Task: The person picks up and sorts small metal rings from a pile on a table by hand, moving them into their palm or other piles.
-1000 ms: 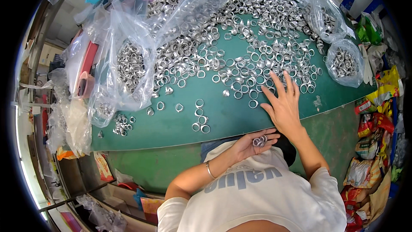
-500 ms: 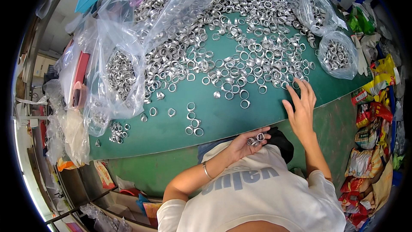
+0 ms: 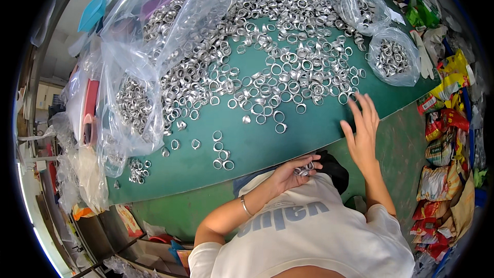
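My left hand (image 3: 293,172) is palm up at the table's front edge, fingers curled around several silver metal rings (image 3: 303,170). Over the right part of the table, my right hand (image 3: 363,133) has its fingers apart and holds nothing. Its fingertips are beside the near right rim of a wide spread of loose rings (image 3: 303,77); whether they touch a ring I cannot tell. Left of my hands, a small separate group of rings (image 3: 223,155) lies flat on the green tabletop (image 3: 262,146). A tight little heap of rings (image 3: 138,171) lies farther left.
Clear plastic bags of rings stand at the left (image 3: 135,105) and right (image 3: 392,57). A white glove (image 3: 423,56) lies by the right edge. Colourful packets (image 3: 438,180) line the right side. A blue scoop-like tray (image 3: 92,10) is at the far left.
The view has turned slightly, so the table and rings sit farther left in it. My right hand is a little farther right relative to the rings. My left hand still holds its rings.
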The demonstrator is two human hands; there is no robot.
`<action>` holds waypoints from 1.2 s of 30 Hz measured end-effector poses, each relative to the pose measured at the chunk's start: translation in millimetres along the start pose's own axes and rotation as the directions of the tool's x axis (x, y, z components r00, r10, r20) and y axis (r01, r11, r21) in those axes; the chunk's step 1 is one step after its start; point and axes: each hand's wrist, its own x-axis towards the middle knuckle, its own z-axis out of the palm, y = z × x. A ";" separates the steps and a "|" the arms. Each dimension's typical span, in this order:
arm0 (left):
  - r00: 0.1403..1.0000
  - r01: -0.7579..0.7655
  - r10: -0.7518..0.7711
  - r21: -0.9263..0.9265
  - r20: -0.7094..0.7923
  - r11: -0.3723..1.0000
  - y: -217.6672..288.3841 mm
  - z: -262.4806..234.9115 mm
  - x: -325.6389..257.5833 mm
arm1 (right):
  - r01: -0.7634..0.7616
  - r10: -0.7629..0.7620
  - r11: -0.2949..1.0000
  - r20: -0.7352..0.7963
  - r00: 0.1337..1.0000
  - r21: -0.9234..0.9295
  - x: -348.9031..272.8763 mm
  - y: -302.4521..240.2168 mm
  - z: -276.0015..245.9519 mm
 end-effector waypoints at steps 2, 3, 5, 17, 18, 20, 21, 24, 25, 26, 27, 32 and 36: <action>0.964 -0.020 0.071 0.195 -0.256 0.981 -2.9 19.6 -0.1 | -0.057 0.058 0.997 0.029 0.998 -0.042 3.5 8.0 16.0; 0.958 -0.036 0.085 0.176 -0.275 0.984 -3.6 22.6 1.3 | -0.083 0.086 0.994 0.042 0.995 -0.064 4.4 9.9 21.3; 0.941 -0.079 0.118 0.135 -0.317 0.988 -7.5 24.7 1.8 | -0.077 0.075 0.997 0.115 0.991 0.012 0.5 1.8 25.8; 0.938 -0.101 0.099 0.009 -0.331 0.995 -9.3 4.8 0.6 | 0.054 -0.107 0.929 0.126 0.986 0.366 28.5 -73.0 73.2; 0.940 -0.096 0.094 0.012 -0.329 0.995 -9.0 5.8 0.7 | 0.080 -0.140 0.925 0.137 0.981 0.372 31.0 -75.7 75.0; 0.942 -0.088 0.088 0.015 -0.323 0.996 -7.9 8.9 0.8 | 0.144 -0.239 0.858 0.135 0.961 0.493 36.6 -73.7 72.3; 0.951 -0.074 0.071 0.001 -0.302 0.997 -7.0 7.5 1.0 | 0.174 -0.290 0.816 0.130 0.948 0.551 40.0 -73.2 68.5; 0.966 -0.049 0.051 0.017 -0.254 0.999 -5.0 3.2 0.4 | 0.065 -0.071 0.781 -0.016 0.997 0.621 46.1 -49.7 52.6; 0.966 -0.049 0.063 0.061 -0.249 0.997 -4.8 6.0 -0.7 | 0.050 0.003 0.853 -0.101 0.995 0.519 52.1 -34.1 43.4; 0.968 -0.046 0.071 0.105 -0.243 0.993 -5.3 9.5 -0.3 | 0.003 0.080 0.940 -0.229 0.970 0.342 55.2 -12.2 43.0; 0.963 -0.051 0.079 0.114 -0.258 0.992 -6.3 12.0 0.5 | -0.056 0.108 0.980 -0.281 0.954 0.189 61.1 5.1 35.5; 0.944 -0.058 0.092 0.117 -0.316 0.991 -4.4 23.5 5.1 | -0.045 0.005 0.984 -0.226 0.974 -0.170 56.2 45.1 33.9; 0.958 -0.079 0.093 0.063 -0.271 0.995 -3.8 13.7 2.2 | 0.044 -0.043 0.999 -0.160 0.986 0.001 49.2 24.0 31.1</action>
